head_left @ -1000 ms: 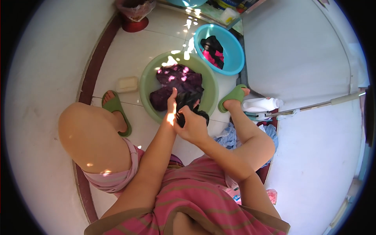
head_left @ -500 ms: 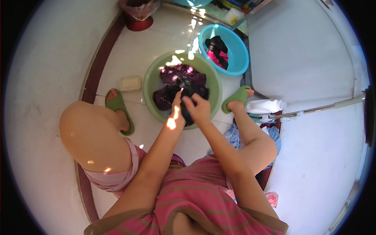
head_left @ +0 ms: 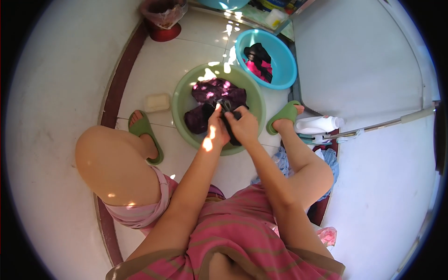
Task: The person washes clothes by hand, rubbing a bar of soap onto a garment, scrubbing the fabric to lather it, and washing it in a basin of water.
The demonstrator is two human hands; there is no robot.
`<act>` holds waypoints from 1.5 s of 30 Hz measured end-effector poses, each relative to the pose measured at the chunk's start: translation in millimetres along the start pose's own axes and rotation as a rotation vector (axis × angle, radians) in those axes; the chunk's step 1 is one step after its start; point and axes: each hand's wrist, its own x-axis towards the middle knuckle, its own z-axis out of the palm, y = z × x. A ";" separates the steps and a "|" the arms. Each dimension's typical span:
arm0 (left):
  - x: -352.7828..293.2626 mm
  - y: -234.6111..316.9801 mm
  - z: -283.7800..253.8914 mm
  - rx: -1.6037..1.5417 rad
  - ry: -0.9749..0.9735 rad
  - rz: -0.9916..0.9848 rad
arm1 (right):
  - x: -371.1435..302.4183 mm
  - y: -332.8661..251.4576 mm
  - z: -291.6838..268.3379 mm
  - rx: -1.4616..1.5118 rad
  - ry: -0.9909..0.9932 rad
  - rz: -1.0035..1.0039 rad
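Over at the left of the frame, a bare knee [head_left: 116, 158] juts out, and beside it a green sandal [head_left: 152, 143] sits planted on pale tiles. Just up from that, a cream rectangular block [head_left: 157, 102] lies on the floor, its longer side running left to right. Higher, toward the upper left, there's a red bin [head_left: 163, 31] with a clear liner.

Now the centre: a round green basin [head_left: 178, 112], and heaped inside it, a dark purple cloth [head_left: 217, 91]. Over the basin's lower part comes the left hand [head_left: 218, 129], thumb side up, clamped on a bunched black cloth [head_left: 233, 136]. And the cloth's long axis? Steep, nearly top to bottom of the frame, upper end tipped a little left, lower end toward the basin's near rim. Right up against it, the right hand [head_left: 244, 127] grips too, thumb across the front; the two hands are close together, the cloth squeezed between them.

Moving right, a blue basin [head_left: 283, 63] at upper right holds black and pink fabric [head_left: 261, 70]. Below it, the other green sandal [head_left: 282, 116], then a white bottle [head_left: 317, 125] lying on its side, its cap end pointing right.
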 end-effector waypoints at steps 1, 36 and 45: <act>10.3 19.4 -34.9 -0.029 -0.171 -0.058 | -24.1 -15.5 9.4 -0.011 -0.041 -0.301; 23.1 33.7 -50.4 0.066 -0.271 -0.172 | -69.2 -1.6 22.7 0.231 -0.094 -0.510; -24.3 -35.0 27.5 0.099 0.279 -0.280 | 38.6 44.0 7.5 -0.060 0.437 -0.032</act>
